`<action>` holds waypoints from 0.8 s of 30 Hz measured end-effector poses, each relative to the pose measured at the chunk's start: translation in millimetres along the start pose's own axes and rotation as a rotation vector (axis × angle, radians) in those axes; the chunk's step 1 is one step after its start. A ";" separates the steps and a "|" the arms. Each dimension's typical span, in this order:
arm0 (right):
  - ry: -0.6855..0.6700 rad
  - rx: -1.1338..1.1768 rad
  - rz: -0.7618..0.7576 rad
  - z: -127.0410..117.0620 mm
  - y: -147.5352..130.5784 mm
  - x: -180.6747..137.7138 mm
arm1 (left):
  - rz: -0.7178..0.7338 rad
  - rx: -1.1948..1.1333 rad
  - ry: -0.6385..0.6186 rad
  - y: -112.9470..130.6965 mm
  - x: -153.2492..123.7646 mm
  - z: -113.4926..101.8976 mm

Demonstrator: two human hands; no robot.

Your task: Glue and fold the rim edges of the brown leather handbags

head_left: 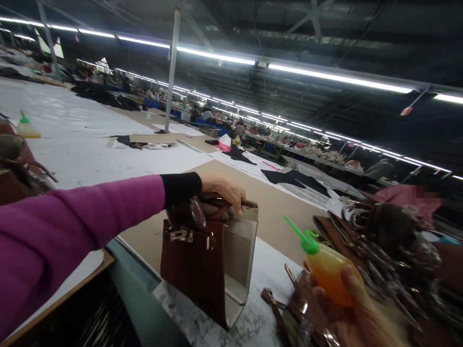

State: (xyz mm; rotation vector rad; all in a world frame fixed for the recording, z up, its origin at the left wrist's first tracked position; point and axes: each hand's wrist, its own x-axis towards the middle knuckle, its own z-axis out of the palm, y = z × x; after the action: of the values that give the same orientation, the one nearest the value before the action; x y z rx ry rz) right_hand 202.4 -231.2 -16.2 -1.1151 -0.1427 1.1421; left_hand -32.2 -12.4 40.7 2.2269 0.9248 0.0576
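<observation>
A brown handbag [193, 272] stands on the table's near edge, its side open to a pale lining. Gold-coloured hardware sits on its front, and part of its top is wrapped in clear plastic. My left hand [226, 190] reaches across from the left, fingers curled over the bag's top edge. Held at the lower right is a squeeze bottle [334, 274] of orange liquid with a green nozzle, tilted up to the left. My right hand [358, 308] is wrapped round it, apart from the bag. Below the bottle lie brown straps [277, 311] with metal fittings.
More brown bags and straps [383, 246] are heaped at the right. Another bag [18, 168] and a second green-tipped bottle [27, 126] stand at the left. Black pieces [294, 178] lie farther along the table. A person in pink [405, 200] is at the far right.
</observation>
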 end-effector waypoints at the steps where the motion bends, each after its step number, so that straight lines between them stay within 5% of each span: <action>1: -0.005 -0.040 -0.028 -7.8 0.3 5.2 | -0.023 -0.002 -0.025 3.6 4.4 3.1; 6: -0.137 -0.233 -0.220 -34.4 7.3 24.5 | -0.114 -0.125 -0.208 1.5 32.0 28.3; 11: -0.155 -0.407 -0.392 -33.7 8.5 22.0 | -0.023 -0.318 0.165 -15.6 56.3 46.8; 13: -0.165 -0.479 -0.455 -30.9 8.6 20.5 | -0.015 -0.324 0.177 -16.8 60.0 50.0; 20: -0.137 -0.595 -0.625 -26.0 18.4 22.8 | -0.106 -0.113 -0.295 3.8 59.2 42.7; 24: -0.119 -0.645 -0.637 -26.0 20.5 23.8 | 0.045 -0.016 -0.468 2.0 66.4 41.1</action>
State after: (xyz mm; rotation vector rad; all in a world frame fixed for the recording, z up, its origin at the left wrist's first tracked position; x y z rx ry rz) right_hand 215.9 -229.6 -54.6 -1.4149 -0.9426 0.5839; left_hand 30.4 4.1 -3.0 2.1125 0.6128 -0.4172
